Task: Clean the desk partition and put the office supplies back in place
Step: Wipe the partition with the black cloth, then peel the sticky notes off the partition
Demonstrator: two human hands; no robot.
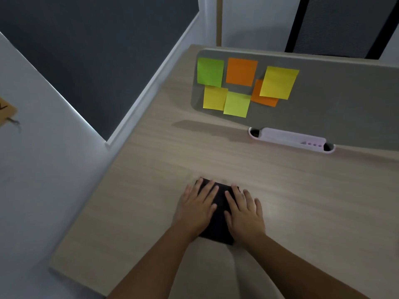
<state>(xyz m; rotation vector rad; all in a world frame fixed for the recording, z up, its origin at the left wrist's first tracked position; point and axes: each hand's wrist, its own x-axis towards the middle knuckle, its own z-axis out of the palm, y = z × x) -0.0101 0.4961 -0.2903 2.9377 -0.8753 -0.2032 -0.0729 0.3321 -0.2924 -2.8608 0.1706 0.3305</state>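
Partly hidden, dark cloth (pixel 218 223) lies under left hand (pixel 195 209), right hand (pixel 245 213).

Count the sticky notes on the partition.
6, all on the grey partition: green top left, orange beside it, yellow at right overlapping another orange, yellow lower left, lime bottom middle. More could hide underneath.

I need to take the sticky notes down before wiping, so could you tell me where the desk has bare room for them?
The desk is bare between the partition and the dark cloth, and to the right of the right hand. Both hands, left too, lie flat on the cloth. It is crowded along the partition's foot, by the cable tray.
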